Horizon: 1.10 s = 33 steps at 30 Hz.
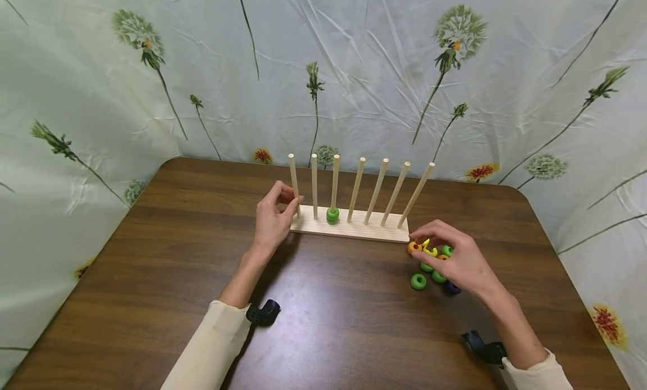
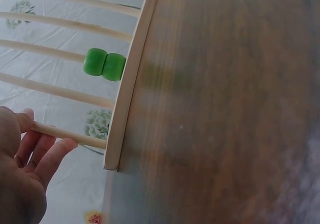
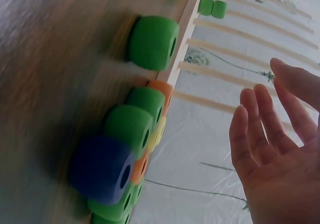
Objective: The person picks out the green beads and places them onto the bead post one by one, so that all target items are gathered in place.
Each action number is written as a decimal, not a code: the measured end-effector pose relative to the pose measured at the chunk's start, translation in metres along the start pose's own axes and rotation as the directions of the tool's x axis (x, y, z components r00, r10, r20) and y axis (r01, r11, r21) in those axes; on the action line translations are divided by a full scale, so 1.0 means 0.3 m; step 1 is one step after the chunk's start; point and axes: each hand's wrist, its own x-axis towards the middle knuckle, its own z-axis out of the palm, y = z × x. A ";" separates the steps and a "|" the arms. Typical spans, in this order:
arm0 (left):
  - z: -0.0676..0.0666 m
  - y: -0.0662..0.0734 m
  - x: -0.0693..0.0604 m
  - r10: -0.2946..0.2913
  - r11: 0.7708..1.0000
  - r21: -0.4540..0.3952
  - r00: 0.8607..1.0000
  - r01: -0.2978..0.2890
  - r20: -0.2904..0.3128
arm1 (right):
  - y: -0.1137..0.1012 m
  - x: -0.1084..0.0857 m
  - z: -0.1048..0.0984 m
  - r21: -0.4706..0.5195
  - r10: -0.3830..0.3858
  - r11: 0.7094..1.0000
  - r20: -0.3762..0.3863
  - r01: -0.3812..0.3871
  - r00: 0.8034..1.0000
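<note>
A pale wooden base (image 1: 349,229) carries several upright pegs, with two green beads (image 1: 332,216) stacked on the third peg from the left. My left hand (image 1: 273,218) holds the leftmost peg (image 2: 67,133) between thumb and fingers, partway up. Over the loose beads beyond the base's right end is my right hand (image 1: 462,261), thumb and fingers apart and holding nothing. Among those beads are an orange one (image 1: 414,248), a yellow one (image 1: 430,251), several green ones and a dark blue bead (image 3: 101,170). Some beads are partly hidden by the right hand in the head view.
One green bead (image 1: 418,281) lies slightly apart, at the near side of the pile. The brown wooden table (image 1: 333,334) reaches back to a pale curtain (image 1: 354,86) with a flower print. Each wrist wears a black strap mount.
</note>
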 end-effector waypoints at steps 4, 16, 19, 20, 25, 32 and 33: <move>-0.001 0.001 0.000 0.001 1.000 -0.007 1.000 -0.001 -0.006 | 0.016 -0.003 -0.005 0.007 -0.010 1.000 0.046 0.009 0.999; 0.001 0.001 -0.005 0.001 1.000 0.012 1.000 -0.001 -0.017 | 0.043 -0.026 -0.038 -0.033 0.031 0.999 0.187 -0.025 0.982; 0.002 -0.003 -0.005 0.006 1.000 0.016 1.000 -0.006 -0.017 | 0.049 -0.037 -0.046 -0.023 0.047 0.999 0.234 -0.042 0.971; 0.002 -0.003 -0.005 0.007 1.000 0.019 1.000 -0.007 -0.016 | 0.052 -0.040 -0.047 -0.021 0.053 0.999 0.251 -0.050 0.967; 0.001 -0.007 -0.004 0.014 1.000 0.028 1.000 -0.014 -0.015 | 0.063 -0.045 -0.043 -0.018 0.090 0.996 0.315 -0.089 0.945; 0.001 -0.011 -0.002 0.025 0.999 0.046 1.000 -0.024 -0.018 | 0.066 -0.043 -0.042 -0.028 0.117 0.993 0.354 -0.115 0.928; 0.000 -0.011 -0.001 0.024 0.999 0.046 1.000 -0.023 -0.017 | 0.066 -0.044 -0.043 -0.026 0.119 0.993 0.361 -0.118 0.925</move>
